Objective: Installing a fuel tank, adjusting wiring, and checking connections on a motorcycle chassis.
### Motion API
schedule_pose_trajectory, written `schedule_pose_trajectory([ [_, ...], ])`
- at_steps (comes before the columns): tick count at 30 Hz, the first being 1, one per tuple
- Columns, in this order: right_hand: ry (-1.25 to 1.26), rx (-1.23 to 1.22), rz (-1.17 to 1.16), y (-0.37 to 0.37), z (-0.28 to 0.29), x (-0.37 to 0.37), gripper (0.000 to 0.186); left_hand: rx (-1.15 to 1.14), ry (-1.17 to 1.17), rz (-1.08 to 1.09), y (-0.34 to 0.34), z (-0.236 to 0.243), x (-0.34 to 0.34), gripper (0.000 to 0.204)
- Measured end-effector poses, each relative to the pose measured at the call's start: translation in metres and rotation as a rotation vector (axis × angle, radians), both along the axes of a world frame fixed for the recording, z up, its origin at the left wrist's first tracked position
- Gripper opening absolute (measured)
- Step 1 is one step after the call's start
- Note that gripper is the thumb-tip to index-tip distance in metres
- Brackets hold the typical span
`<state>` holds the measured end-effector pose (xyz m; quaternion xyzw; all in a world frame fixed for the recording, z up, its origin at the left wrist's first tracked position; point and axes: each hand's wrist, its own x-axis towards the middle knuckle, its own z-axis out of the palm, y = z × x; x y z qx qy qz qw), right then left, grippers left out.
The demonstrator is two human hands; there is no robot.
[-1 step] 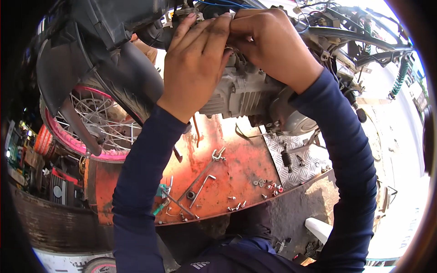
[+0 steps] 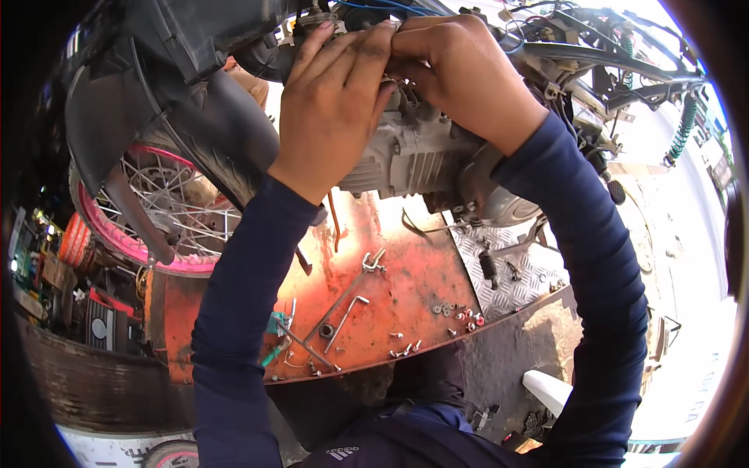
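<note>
both hands point(image 2: 390, 86) atop engine point(image 2: 413, 160), fingertips touching

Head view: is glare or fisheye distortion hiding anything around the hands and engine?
Head view: the right side is blown out white; left edge sinks into dark shadow. Left hand, right hand and engine are evenly lit and sharp. The orange platform carries a bright glare patch; its edges bow toward the rim.

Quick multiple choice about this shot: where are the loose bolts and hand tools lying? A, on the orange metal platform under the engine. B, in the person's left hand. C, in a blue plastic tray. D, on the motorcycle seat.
A: the loose bolts and an L-shaped wrench lie spread on the orange metal platform beneath the grey engine, while the left hand and right hand are up at the engine.
</note>
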<state>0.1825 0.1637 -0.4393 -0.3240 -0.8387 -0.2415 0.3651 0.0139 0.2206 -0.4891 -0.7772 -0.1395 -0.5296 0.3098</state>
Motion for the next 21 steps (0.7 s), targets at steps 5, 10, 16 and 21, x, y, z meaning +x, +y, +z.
schedule_pose_trajectory([
  [5,-0.028,0.114,0.067,0.008,-0.008,0.014,0.017,0.032,0.003,0.039,-0.002,0.009,0.005,0.047],
  [10,0.038,0.233,-0.005,0.005,-0.018,0.016,0.018,0.084,-0.008,0.072,0.005,0.009,0.005,0.036],
  [16,-0.068,0.295,-0.017,0.009,-0.021,0.018,0.014,0.061,0.016,0.066,0.003,0.014,0.003,0.039],
  [21,-0.133,0.36,0.016,0.014,-0.025,0.022,0.016,0.061,0.04,0.069,0.003,0.011,0.003,0.042],
])
